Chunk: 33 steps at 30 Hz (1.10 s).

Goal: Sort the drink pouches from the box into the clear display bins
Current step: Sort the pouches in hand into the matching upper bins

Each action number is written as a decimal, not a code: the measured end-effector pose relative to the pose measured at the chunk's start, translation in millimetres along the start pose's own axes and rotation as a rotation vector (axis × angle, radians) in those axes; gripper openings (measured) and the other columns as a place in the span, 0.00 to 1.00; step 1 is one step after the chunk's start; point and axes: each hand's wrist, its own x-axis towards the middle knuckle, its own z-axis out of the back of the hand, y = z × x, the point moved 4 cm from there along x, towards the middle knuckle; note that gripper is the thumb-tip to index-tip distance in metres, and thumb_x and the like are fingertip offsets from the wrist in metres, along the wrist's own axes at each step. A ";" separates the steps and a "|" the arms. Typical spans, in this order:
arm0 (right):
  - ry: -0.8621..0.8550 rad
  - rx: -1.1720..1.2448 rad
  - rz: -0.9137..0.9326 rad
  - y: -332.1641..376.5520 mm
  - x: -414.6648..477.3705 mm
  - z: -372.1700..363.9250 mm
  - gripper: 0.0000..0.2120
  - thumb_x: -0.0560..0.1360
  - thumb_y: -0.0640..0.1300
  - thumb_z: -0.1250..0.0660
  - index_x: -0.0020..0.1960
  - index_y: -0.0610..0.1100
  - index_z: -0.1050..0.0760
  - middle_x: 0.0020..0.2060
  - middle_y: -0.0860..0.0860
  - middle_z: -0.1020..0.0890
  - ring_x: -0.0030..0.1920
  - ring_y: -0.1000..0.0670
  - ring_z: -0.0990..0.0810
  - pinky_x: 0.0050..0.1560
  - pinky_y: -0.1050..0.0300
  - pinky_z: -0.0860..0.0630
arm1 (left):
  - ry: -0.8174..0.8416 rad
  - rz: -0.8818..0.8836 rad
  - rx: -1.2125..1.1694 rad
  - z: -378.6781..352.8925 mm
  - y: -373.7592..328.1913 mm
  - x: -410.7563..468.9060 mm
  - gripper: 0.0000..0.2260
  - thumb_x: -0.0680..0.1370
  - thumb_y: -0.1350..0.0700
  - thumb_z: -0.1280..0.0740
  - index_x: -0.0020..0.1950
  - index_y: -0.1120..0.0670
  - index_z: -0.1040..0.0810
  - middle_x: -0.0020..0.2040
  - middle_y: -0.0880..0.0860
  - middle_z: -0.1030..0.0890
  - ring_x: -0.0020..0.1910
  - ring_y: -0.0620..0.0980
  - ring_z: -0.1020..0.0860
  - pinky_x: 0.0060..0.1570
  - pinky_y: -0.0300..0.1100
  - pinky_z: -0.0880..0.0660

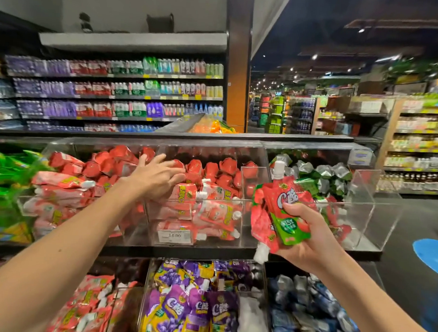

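My right hand (pixel 307 233) grips a bunch of red-and-green strawberry drink pouches (pixel 283 210) with white spouts, held in front of the upper row of clear display bins. My left hand (pixel 158 176) reaches with fingers spread over the red pouches (pixel 204 197) in the middle clear bin (pixel 247 174), touching the top of the pile. The clear bin to the right (pixel 363 195) holds green-and-silver pouches (pixel 324 177) and a few red ones. The box is not in view.
A lower row of bins holds red pouches (pixel 91 305), purple grape pouches (pixel 193 304) and blue pouches (pixel 307 315). Green pouches (pixel 4 173) fill the bin at far left. A price tag (pixel 174 235) hangs on the middle bin. Drink shelves stand behind; an aisle opens at right.
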 end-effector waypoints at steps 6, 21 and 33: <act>-0.041 0.050 -0.043 -2.8 -5.6 -4.7 0.33 0.44 0.41 0.14 0.49 0.38 0.14 0.55 0.41 0.16 0.50 0.42 0.15 0.53 0.44 0.19 | -0.348 -0.272 -0.715 46.4 -96.3 -55.4 0.19 0.82 0.41 0.43 0.67 0.48 0.24 0.61 0.47 0.21 0.56 0.42 0.25 0.55 0.40 0.28; -0.209 0.036 0.094 19.7 -61.5 33.3 0.27 0.63 0.42 0.25 0.62 0.39 0.21 0.55 0.40 0.17 0.49 0.42 0.17 0.57 0.42 0.25 | -0.159 -0.364 -1.072 20.6 -230.0 -90.2 0.20 0.76 0.46 0.28 0.66 0.49 0.23 0.60 0.43 0.20 0.59 0.41 0.23 0.64 0.45 0.28; -0.311 0.017 0.235 77.7 -84.3 96.4 0.24 0.69 0.45 0.34 0.64 0.40 0.23 0.56 0.41 0.16 0.53 0.42 0.17 0.65 0.40 0.28 | -0.232 -0.029 -1.735 35.0 -323.1 -79.0 0.03 0.83 0.58 0.37 0.49 0.54 0.28 0.36 0.51 0.20 0.29 0.40 0.22 0.28 0.33 0.28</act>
